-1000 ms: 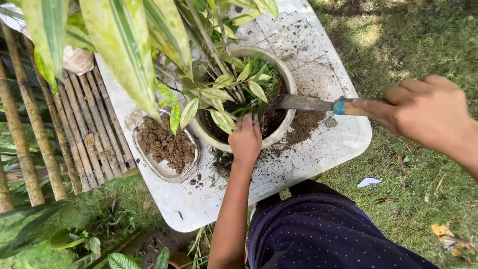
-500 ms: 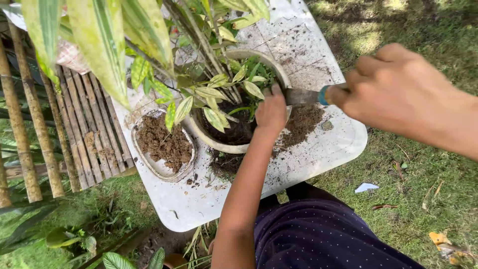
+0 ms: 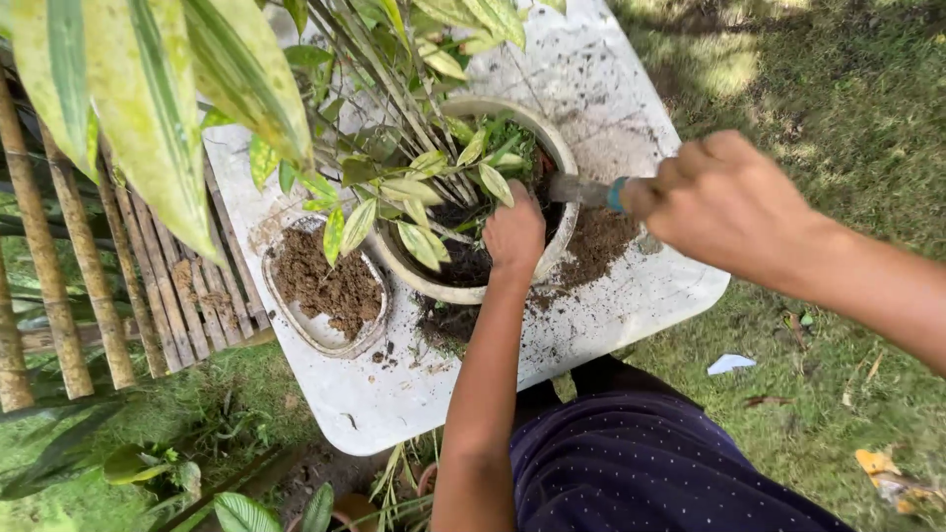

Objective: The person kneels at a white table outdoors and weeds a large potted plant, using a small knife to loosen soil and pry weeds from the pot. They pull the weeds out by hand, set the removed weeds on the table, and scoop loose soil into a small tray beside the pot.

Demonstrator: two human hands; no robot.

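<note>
Two hands at a potted plant on a soil-strewn white table [image 3: 611, 79].

The left hand [image 3: 514, 233] rests on the round pot [image 3: 560, 158], fingers hidden in the leaves, so their spread is unclear. The right hand [image 3: 724, 202] is fisted around a trowel [image 3: 581, 189], handle mostly covered, blade tip lost inside the pot.

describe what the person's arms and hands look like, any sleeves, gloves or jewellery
Both arms are bare as far as the view reaches: no sleeves, gloves, watch or bracelets show. The left hand and right hand show no rings. Lower down, the person wears dark navy fabric with tiny pale dots.
</note>
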